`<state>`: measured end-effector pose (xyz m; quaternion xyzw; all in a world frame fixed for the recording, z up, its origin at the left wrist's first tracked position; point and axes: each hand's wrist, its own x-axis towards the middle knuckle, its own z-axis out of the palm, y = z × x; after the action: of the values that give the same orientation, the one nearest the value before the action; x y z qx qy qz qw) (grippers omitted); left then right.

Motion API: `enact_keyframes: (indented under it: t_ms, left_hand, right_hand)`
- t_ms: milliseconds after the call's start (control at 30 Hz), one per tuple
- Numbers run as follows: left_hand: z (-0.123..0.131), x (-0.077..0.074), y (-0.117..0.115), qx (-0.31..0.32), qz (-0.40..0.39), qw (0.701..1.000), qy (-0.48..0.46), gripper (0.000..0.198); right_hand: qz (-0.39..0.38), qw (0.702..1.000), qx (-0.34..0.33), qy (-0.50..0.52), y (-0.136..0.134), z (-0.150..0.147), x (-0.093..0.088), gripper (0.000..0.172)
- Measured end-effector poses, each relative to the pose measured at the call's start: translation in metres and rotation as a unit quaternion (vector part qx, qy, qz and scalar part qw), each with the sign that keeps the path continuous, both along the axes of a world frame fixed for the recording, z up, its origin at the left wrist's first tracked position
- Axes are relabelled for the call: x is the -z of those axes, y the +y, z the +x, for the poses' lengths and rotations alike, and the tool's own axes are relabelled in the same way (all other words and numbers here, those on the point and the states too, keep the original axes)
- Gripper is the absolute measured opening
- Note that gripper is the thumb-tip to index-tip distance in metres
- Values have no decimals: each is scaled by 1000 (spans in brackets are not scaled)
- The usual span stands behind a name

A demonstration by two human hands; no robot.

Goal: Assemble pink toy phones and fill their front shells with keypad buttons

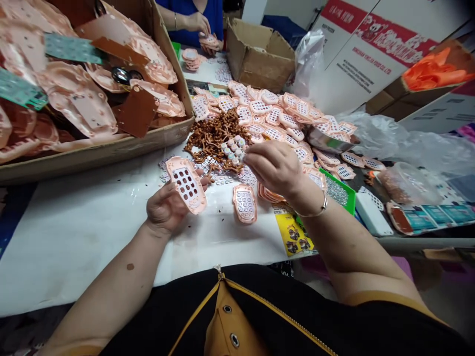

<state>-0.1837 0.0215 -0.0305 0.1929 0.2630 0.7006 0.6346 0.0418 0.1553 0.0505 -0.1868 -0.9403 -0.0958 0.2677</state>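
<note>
My left hand grips a pink plastic phone-shaped shell by its edges, tilted above the table. Dark openings show through the grid of holes in its white panel. My right hand is closed in a pinch at the edge of a keypad of small white buttons with coloured marks, in front of a heap of brown plastic pieces; its fingertips are partly hidden. Between my hands, another pink shell lies flat on the white tabletop, silvery frames in its grid.
A cardboard box of pink shells and circuit boards stands at left. Many pink shells are piled behind my right hand. A green tray of small metal parts sits at right. Across the table, a person in blue handles shells near an open carton.
</note>
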Motion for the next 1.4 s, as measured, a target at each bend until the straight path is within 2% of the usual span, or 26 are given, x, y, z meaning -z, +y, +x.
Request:
enact_keyframes:
  t_ms: [100, 233, 300, 367, 400, 433, 500, 533, 567, 600, 633, 667, 733, 900, 1033, 1167, 1233, 1267, 1333, 1400]
  left_hand:
    - [-1, 1, 0, -2, 2, 1000, -6, 68]
    - [-1, -1, 0, 0, 7, 1000, -15, 73]
    - [-1, -2, -1, 4, 6, 1000, -14, 74]
    - [-1, -1, -2, 14, 9, 1000, -10, 73]
    - [-1, 0, -3, 20, 12, 1000, -6, 72]
    - [-1, 1, -3, 27, 17, 1000, -1, 71]
    - [-1, 4, -4, 38, 32, 999, 12, 70]
    - [-1, 5, -4, 43, 42, 998, 20, 71]
    - [-1, 5, -4, 48, 51, 997, 28, 74]
    - [-1, 6, -4, 53, 58, 996, 35, 77]
    - [-1, 6, -3, 55, 63, 996, 39, 80]
    - [0, 6, -3, 55, 66, 995, 43, 84]
    - [0, 5, -2, 55, 67, 995, 49, 88]
    - [0, 4, -2, 108, 73, 990, 60, 80]
    - [0, 4, -3, 106, 70, 989, 74, 84]
    - [1, 4, -4, 143, 73, 984, 79, 83]
    - [1, 3, -5, 135, 64, 986, 79, 85]
    - [1, 3, -5, 129, 58, 987, 76, 87]
    - [1, 2, -5, 128, 45, 989, 66, 86]
    - [1, 1, -6, 126, 38, 989, 60, 83]
  right_hand:
    - [23, 998, -65, -4, -16, 5, 5, 22]
    - [45, 993, -107, 25, -23, 7, 5, 23]
    - [-4, 992, -101, 75, -30, 1, 6, 17]
    - [-143, 972, -51, 178, -41, -11, 9, 6]
    - [-244, 941, -22, 235, -47, -18, 13, 6]
    - [-355, 890, 0, 286, -53, -26, 16, 12]
    - [-557, 752, 9, 353, -64, -41, 25, 30]
    - [-633, 681, 7, 368, -69, -48, 30, 37]
    - [-689, 619, 7, 377, -73, -53, 34, 42]
    - [-726, 570, 13, 384, -75, -58, 38, 45]
    - [-753, 533, 20, 386, -78, -62, 42, 47]
    - [-771, 509, 28, 381, -79, -64, 45, 48]
    - [-792, 488, 33, 364, -82, -66, 49, 49]
    - [-810, 489, 14, 323, -83, -64, 49, 49]
    - [-810, 495, 26, 314, -85, -64, 45, 57]
    - [-791, 539, 62, 284, -87, -65, 45, 64]
    - [-763, 580, 81, 273, -86, -65, 48, 63]
    - [-735, 613, 87, 276, -85, -64, 49, 61]
    - [-625, 718, 85, 294, -85, -61, 51, 50]
    - [-458, 842, 56, 278, -86, -57, 50, 36]
